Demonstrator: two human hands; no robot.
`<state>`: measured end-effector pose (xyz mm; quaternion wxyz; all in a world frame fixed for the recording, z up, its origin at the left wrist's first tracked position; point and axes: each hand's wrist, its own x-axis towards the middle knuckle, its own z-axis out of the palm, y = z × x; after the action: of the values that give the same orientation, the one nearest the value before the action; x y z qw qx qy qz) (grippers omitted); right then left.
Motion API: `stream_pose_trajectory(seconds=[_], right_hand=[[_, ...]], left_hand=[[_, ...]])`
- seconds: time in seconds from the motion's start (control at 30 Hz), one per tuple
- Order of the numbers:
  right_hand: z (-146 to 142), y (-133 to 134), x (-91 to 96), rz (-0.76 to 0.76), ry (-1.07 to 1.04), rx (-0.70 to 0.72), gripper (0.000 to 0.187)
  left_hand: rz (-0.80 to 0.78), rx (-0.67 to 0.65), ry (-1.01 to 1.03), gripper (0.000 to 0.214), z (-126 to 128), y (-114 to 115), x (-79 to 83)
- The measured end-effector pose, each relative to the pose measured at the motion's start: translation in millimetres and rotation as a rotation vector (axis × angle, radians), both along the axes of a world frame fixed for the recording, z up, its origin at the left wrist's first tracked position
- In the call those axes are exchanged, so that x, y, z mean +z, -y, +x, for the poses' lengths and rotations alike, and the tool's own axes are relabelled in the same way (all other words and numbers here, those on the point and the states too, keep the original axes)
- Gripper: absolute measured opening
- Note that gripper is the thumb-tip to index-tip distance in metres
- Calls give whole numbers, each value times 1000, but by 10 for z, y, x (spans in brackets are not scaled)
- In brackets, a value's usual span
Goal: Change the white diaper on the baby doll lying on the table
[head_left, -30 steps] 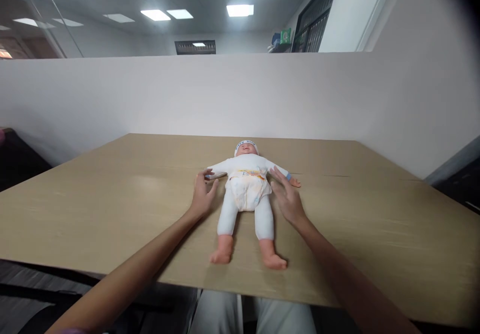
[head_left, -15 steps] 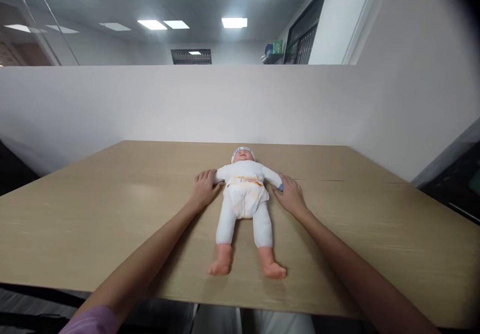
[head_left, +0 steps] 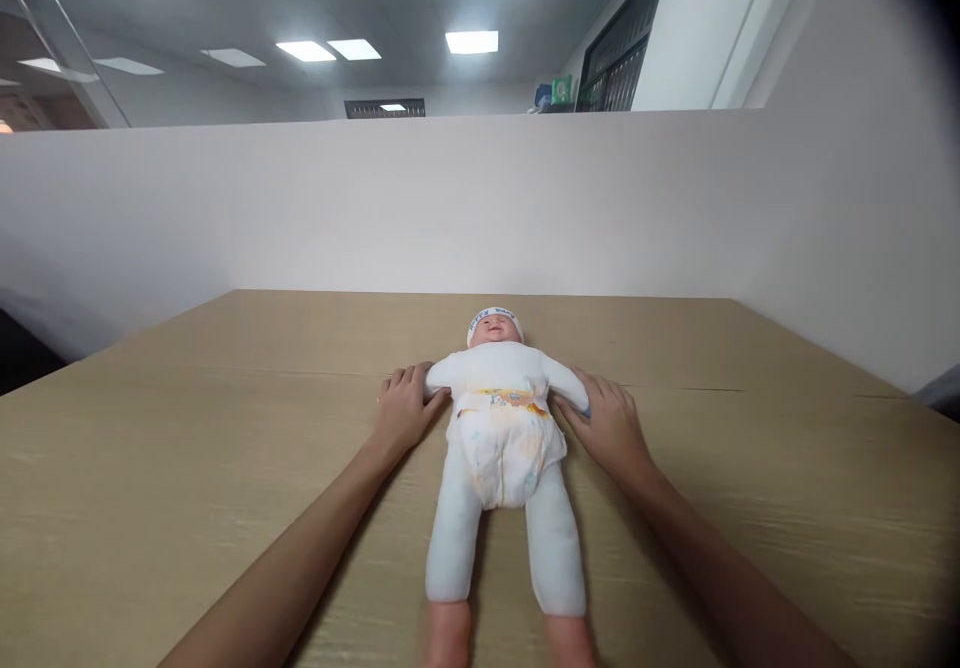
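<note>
Tan wood-grain tabletop (head_left: 187, 448): spreading wide beneath both arms; its near edge, seen half a second ago, is now lying outside the view.
Bare left hand (head_left: 405, 408): curling its fingers over the end of one sleeved arm of a white-clothed baby doll (head_left: 499, 368), thumb lying on the near side; it is holding that arm, as it was half a second ago, whereas a second ago it was standing looser.
Bare right hand (head_left: 609, 423): closing over the end of the doll's other arm, where a bit of blue cuff (head_left: 587, 411) is showing; a second ago it was reaching open beside that arm.
Doll at mid-table: lying face up between the two hands, head pointing away from the person, arms spreading sideways; it is now filling more of the view, its lower legs running off the bottom edge, while earlier both feet were showing whole.
White printed diaper (head_left: 502, 453): wrapping the doll's hips, its orange-patterned waistband facing up.
White headband with dark lettering (head_left: 495, 313): circling the doll's head.
Smooth pale partition wall (head_left: 480, 208): rising behind the table's far edge.
Bright rectangular ceiling light (head_left: 471, 42): glowing above the wall.
</note>
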<state>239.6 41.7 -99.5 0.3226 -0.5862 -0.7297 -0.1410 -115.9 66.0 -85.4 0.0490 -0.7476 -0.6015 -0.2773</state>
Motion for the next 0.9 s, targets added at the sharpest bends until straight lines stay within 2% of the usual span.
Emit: stream_pose_trajectory(seconds=[0.2, 0.33, 0.4, 0.47, 0.53, 0.57, 0.63, 0.7, 0.77, 0.83, 0.9], right_hand=[[-30, 5, 27, -61, 13, -60, 40], [-141, 58, 96, -153, -91, -72, 35], [-192, 130, 151, -207, -168, -71, 33], [-203, 243, 220, -237, -216, -52, 31], [-159, 407, 302, -259, -242, -7, 28], [-119, 515, 348, -270, -255, 22, 26], [-7, 796, 441, -273, -280, 116, 26], [125, 1177, 522, -253, -314, 254, 30], [247, 1657, 567, -233, -352, 360, 32], [329, 2197, 547, -281, -344, 392, 32], [345, 2722, 436, -370, -302, 476, 39]], left_hand=[[22, -51, 64, 46, 9, 6, 3], [10, 14, 157, 32, 181, 143, 159], [-3, 48, 233, 29, 310, 318, 335], [-65, 77, 372, 29, 429, 598, 542], [-136, 126, 523, 33, 519, 1000, 694], [-157, 152, 585, 35, 552, 1245, 720], [-178, 205, 694, 40, 598, 1794, 630], [-237, 171, 779, 42, 629, 2347, 369], [-498, 37, 636, 47, 655, 2794, 31], [-615, -13, 564, 59, 692, 3059, -264], [-687, -55, 513, 67, 752, 3143, -450]])
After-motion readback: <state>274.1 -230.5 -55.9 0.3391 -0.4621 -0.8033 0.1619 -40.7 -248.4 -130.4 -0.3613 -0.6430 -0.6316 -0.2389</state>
